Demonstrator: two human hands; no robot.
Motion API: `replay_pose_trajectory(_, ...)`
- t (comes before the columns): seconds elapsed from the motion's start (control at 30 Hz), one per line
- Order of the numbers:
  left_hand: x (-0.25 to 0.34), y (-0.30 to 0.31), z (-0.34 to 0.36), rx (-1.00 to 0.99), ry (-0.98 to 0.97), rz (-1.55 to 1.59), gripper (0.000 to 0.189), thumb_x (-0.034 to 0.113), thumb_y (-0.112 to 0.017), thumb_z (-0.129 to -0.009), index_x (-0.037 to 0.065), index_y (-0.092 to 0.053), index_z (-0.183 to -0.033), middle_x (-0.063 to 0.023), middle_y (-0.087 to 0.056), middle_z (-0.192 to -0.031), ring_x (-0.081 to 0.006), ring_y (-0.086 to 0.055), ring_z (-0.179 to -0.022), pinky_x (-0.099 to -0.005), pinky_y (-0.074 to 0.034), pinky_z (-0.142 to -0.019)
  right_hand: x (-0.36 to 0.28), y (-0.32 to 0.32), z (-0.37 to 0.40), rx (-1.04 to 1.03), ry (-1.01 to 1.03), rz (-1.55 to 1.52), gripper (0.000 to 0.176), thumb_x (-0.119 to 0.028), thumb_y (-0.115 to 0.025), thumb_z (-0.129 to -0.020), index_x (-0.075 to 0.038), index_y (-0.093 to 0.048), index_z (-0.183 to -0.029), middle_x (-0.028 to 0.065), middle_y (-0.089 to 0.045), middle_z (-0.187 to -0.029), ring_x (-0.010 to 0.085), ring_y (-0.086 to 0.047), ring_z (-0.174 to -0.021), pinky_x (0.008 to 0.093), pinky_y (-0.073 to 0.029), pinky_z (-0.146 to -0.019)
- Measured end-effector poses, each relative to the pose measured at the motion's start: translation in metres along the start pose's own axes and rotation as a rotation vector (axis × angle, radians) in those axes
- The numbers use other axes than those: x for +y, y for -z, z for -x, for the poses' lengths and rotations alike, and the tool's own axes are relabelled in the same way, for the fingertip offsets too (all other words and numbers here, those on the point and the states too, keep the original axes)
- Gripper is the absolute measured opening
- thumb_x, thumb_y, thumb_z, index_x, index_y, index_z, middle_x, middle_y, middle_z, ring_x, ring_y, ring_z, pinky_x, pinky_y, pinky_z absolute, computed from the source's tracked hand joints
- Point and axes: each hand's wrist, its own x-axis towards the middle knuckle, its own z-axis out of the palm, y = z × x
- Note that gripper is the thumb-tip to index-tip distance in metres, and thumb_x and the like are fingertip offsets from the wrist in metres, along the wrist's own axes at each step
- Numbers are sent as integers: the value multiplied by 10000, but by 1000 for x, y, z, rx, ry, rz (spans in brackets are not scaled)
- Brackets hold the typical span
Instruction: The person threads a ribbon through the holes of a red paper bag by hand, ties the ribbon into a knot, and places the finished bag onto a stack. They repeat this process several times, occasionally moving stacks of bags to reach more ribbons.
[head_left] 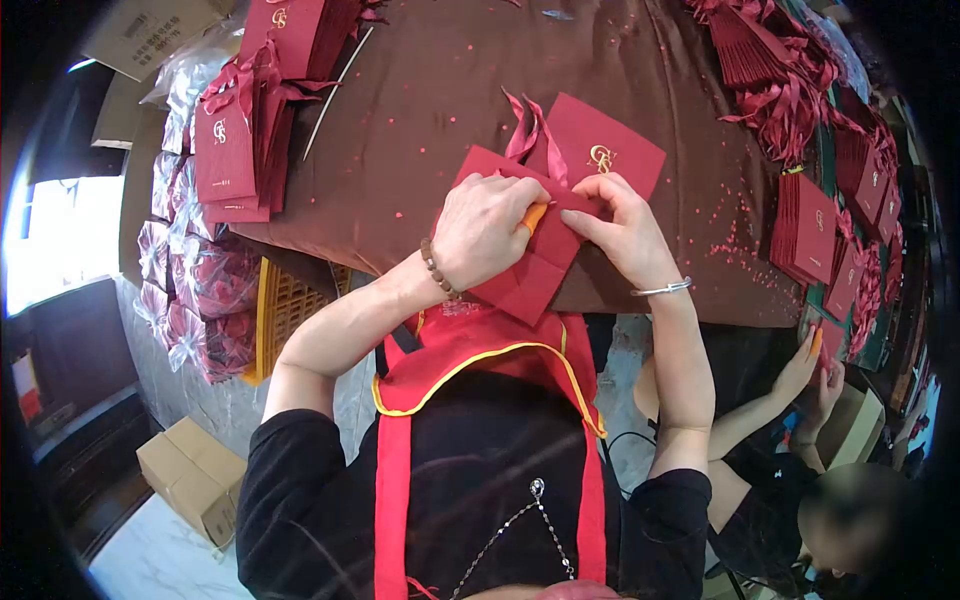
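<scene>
My left hand (490,225), with a beaded bracelet at the wrist, is closed round a small orange-handled tool (534,217). Its working end is hidden against a dark red paper bag (530,275). On the other side my right hand (622,228), wearing a silver bangle, pinches the upper edge of this bag between thumb and fingers. The bag lies tilted at the table's front edge, in front of my red apron. Just beyond it, partly covered, is another red bag (605,150) with a gold monogram. A red ribbon (535,135) loops up between the two.
A brown cloth covers the table (430,110), scattered with small red paper dots. Stacked ribboned bags (230,140) stand at left, more bags (805,225) at right. Plastic-wrapped bundles (205,290) and a cardboard box (195,475) are lower left. A co-worker's hands (800,370) work at lower right.
</scene>
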Motion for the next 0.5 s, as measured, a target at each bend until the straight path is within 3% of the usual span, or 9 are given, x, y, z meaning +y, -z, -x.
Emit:
replay_pose_trajectory(0.27, 5, 0, -4, 38, -34, -50, 70, 56, -582, -784, 50, -585, -854, -122, -591, -778, -327, -581, -741, -415, -455, -666, -5, -4, 3, 54, 88, 68, 240, -107, -692, -741, 17, -592, -920, 85, -554, -908, 177, -549, -791, 276, -436, -698)
replay_pose_trajectory(0.5, 8, 3, -10, -72, -104, -182, 138, 3, -548, -714, 32, -531, -848, -129, -570, -776, -325, -565, -757, -407, -449, -682, 5, -12, 2, 122, 210, 25, 196, -50, -675, -735, 20, -591, -898, 92, -568, -927, 200, -568, -864, 284, -446, -742)
